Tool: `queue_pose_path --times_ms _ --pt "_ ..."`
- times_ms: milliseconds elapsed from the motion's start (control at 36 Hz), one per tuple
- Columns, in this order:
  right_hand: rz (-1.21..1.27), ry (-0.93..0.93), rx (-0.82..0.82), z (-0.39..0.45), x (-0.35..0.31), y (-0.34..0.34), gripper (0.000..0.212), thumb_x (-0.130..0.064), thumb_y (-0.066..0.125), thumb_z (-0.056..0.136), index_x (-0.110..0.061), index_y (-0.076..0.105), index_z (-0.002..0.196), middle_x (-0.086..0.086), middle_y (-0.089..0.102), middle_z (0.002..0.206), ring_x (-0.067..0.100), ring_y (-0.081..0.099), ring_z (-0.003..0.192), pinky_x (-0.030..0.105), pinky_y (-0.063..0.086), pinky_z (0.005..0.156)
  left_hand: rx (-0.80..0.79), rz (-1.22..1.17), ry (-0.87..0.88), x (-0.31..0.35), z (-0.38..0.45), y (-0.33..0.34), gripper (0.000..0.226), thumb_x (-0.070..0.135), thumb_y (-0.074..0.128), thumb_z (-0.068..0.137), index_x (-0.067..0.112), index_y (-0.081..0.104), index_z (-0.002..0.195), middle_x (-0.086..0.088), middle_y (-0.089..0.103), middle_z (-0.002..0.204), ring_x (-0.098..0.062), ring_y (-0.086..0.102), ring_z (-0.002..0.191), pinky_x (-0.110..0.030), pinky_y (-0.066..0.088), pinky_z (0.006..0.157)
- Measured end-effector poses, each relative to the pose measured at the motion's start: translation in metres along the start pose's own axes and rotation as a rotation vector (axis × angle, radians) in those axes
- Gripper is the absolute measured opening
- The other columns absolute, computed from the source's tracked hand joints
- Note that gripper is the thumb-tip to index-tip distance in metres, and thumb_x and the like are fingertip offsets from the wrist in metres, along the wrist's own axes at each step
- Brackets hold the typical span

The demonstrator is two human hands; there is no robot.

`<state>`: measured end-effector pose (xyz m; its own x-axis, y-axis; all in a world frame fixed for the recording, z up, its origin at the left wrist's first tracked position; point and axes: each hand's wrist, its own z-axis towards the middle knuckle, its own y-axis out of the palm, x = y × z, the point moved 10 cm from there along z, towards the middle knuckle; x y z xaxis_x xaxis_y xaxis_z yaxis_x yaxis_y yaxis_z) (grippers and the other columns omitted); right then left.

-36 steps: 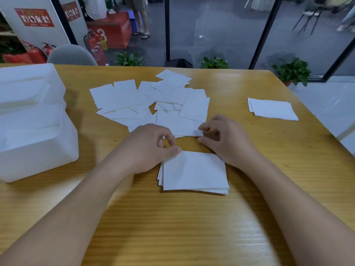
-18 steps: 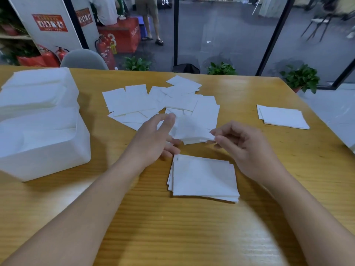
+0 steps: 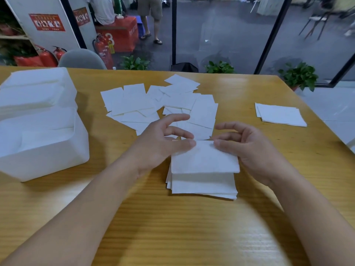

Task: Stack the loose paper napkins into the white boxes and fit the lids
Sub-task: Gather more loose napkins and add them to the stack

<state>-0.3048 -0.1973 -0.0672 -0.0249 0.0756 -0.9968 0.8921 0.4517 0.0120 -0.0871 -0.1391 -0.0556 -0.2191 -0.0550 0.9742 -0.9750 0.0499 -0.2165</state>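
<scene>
A white paper napkin [image 3: 204, 158] hangs just above a neat stack of napkins [image 3: 202, 186] in front of me. My left hand [image 3: 163, 143] pinches its far left corner and my right hand [image 3: 244, 144] pinches its far right corner. Behind the hands, several loose napkins [image 3: 157, 104] lie scattered over the wooden table [image 3: 172, 227]. A second small stack of napkins [image 3: 280, 114] lies at the right. Two white boxes stand at the left, both with napkins inside: the near box [image 3: 44, 162] and the far box [image 3: 36, 89].
The table's right edge runs close to the right-hand stack. A grey chair back [image 3: 81, 59] stands behind the table's far edge. Beyond the glass are potted plants [image 3: 298, 75], red fire extinguishers [image 3: 102, 49] and a person's legs [image 3: 151, 18].
Both hands picked one napkin from the scattered pile and brought it toward me; it now hangs over the near stack. The view has tilted slightly.
</scene>
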Motion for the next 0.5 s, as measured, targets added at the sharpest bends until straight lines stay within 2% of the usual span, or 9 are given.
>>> queue_pose_path --times_ms 83,167,250,361,417,472,500 --pt "-0.059 -0.034 -0.021 -0.002 -0.007 -0.002 0.051 -0.033 0.097 0.075 -0.023 0.079 0.122 0.018 0.08 0.112 0.031 0.071 0.094 0.04 0.055 0.09 -0.054 0.065 -0.049 -0.005 -0.001 0.0 0.083 0.057 0.096 0.075 0.063 0.051 0.145 0.014 0.08 0.123 -0.013 0.077 0.106 -0.036 0.052 0.093" --pt "-0.128 -0.077 -0.011 -0.006 -0.016 -0.006 0.049 -0.033 0.093 0.079 -0.03 0.078 0.125 0.009 0.08 0.105 0.029 0.064 0.089 0.041 0.049 0.092 -0.182 0.116 -0.117 -0.011 -0.005 0.004 0.066 0.056 0.095 0.078 0.055 0.063 0.136 0.001 0.083 0.11 -0.01 0.067 0.089 -0.034 0.049 0.082" --pt "-0.265 -0.072 -0.075 -0.011 -0.019 -0.003 0.049 -0.029 0.091 0.082 -0.037 0.075 0.127 0.001 0.08 0.108 0.018 0.069 0.08 0.033 0.05 0.085 -0.235 0.155 -0.129 -0.014 -0.006 0.009 0.053 0.052 0.093 0.081 0.05 0.069 0.129 -0.001 0.083 0.101 -0.01 0.066 0.083 -0.034 0.049 0.08" --pt "-0.444 -0.05 -0.109 -0.014 -0.017 -0.002 0.047 -0.024 0.094 0.084 -0.043 0.076 0.123 -0.006 0.078 0.113 0.013 0.058 0.064 0.028 0.052 0.068 -0.187 0.285 -0.112 -0.02 -0.004 0.014 0.054 0.051 0.092 0.082 0.057 0.064 0.129 0.012 0.08 0.1 -0.004 0.068 0.074 -0.03 0.05 0.077" --pt "-0.575 -0.047 -0.094 -0.014 -0.014 -0.003 0.039 -0.037 0.095 0.083 -0.045 0.077 0.116 -0.012 0.077 0.112 0.01 0.055 0.058 0.022 0.049 0.057 -0.158 0.399 -0.097 -0.022 -0.002 0.014 0.059 0.054 0.091 0.082 0.061 0.06 0.131 0.021 0.077 0.102 0.0 0.068 0.072 -0.03 0.049 0.077" --pt "-0.808 -0.11 0.017 -0.011 -0.017 -0.009 0.03 -0.056 0.09 0.081 -0.047 0.077 0.108 -0.021 0.073 0.108 0.006 0.058 0.061 0.019 0.047 0.056 -0.105 0.521 -0.068 -0.021 -0.001 0.01 0.065 0.06 0.089 0.08 0.064 0.055 0.135 0.03 0.07 0.106 0.003 0.068 0.078 -0.028 0.049 0.076" --pt "-0.893 -0.156 0.086 -0.008 -0.02 -0.011 0.027 -0.059 0.086 0.083 -0.046 0.077 0.104 -0.023 0.07 0.106 0.007 0.06 0.068 0.02 0.047 0.059 -0.085 0.561 -0.05 -0.019 -0.001 0.009 0.069 0.061 0.089 0.079 0.064 0.053 0.137 0.032 0.067 0.106 0.006 0.067 0.081 -0.027 0.049 0.075"
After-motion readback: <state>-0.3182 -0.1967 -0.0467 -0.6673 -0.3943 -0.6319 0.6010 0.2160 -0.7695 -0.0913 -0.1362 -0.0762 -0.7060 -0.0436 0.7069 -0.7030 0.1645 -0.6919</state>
